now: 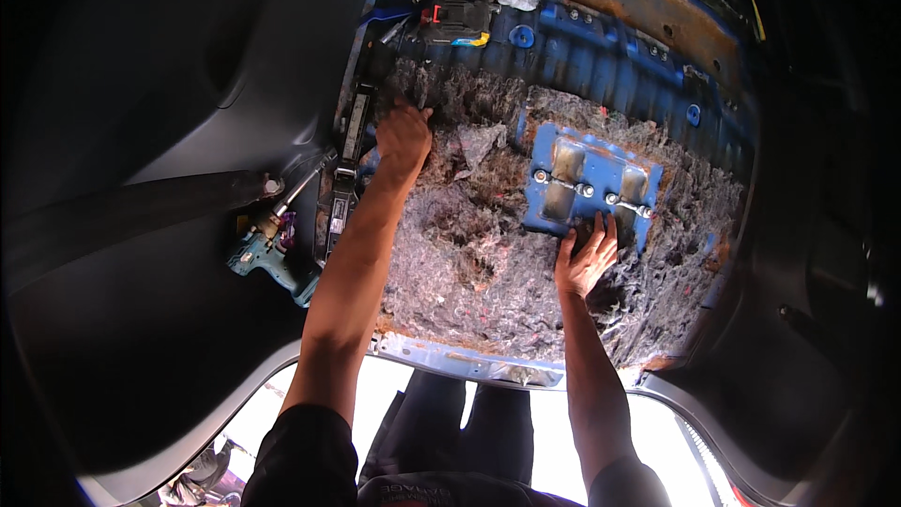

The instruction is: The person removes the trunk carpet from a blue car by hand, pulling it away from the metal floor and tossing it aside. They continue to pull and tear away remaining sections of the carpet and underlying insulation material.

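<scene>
A shaggy sheet of grey felt padding (441,263) covers most of the car's cargo floor. My left hand (405,136) reaches to its far left part, with curled fingers against the dark fibres; their tips are hidden, so what they pinch cannot be made out. To the right, a blue metal plate (554,211) with shiny bolts and rust stains shows through an opening in the padding. My right hand (588,261) rests with spread fingers on the plate's near edge and the felt beside it, holding nothing.
A teal cordless power tool (267,258) lies at the left by the dark side trim (131,319). Beyond the padding are a black battery pack (457,19), a white crumpled scrap (518,2) and ribbed blue floor metal (601,75). A rusty cross panel (648,14) lies farther back.
</scene>
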### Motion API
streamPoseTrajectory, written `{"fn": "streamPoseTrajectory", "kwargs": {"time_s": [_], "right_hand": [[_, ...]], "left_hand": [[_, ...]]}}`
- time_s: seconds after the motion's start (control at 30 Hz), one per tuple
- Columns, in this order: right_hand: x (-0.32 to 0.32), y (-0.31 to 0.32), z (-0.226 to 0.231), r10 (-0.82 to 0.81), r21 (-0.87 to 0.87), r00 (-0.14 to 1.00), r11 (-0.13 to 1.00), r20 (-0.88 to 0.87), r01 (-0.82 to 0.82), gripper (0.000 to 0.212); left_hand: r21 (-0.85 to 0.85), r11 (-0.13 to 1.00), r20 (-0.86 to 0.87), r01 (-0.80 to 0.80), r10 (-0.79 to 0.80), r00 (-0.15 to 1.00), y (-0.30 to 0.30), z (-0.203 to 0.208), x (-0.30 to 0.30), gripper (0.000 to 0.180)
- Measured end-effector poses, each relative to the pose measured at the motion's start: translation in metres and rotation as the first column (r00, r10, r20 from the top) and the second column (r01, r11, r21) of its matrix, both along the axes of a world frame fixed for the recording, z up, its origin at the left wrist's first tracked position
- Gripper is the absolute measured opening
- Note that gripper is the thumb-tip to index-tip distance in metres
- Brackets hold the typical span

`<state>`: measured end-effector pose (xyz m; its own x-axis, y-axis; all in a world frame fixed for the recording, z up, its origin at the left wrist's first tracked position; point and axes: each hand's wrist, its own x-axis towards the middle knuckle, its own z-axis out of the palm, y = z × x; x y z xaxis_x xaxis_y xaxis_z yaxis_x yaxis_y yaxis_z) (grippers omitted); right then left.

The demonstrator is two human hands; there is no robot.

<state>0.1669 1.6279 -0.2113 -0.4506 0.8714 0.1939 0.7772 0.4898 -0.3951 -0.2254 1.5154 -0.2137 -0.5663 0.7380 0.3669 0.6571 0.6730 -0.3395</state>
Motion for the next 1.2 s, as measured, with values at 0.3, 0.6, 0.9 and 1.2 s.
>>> {"fn": "streamPoseTrajectory", "kwargs": {"time_s": [0.3,0.6,0.9,1.2], "right_hand": [[0.0,0.0,0.001,-0.009,-0.029,1.0,1.0,0.018,0.009,0.063],[-0.001,0.0,0.001,-0.007,-0.007,1.0,1.0,0.025,0.007,0.062],[-0.002,-0.001,0.001,-0.007,0.006,0.999,1.0,0.035,0.007,0.061],[0.001,0.0,-0.001,0.005,0.009,0.999,1.0,0.044,-0.005,0.061]], "left_hand": [[-0.09,0.995,0.61,-0.04,0.087,0.787,0.002,0.017,-0.007,0.016],[-0.367,0.912,0.719,0.183,0.153,0.678,-0.094,0.067,0.139,0.044],[0.177,0.983,0.678,-0.059,-0.078,0.731,-0.01,0.085,0.072,0.084],[0.337,0.922,0.671,-0.189,-0.094,0.735,0.006,0.044,0.072,0.057]]}}
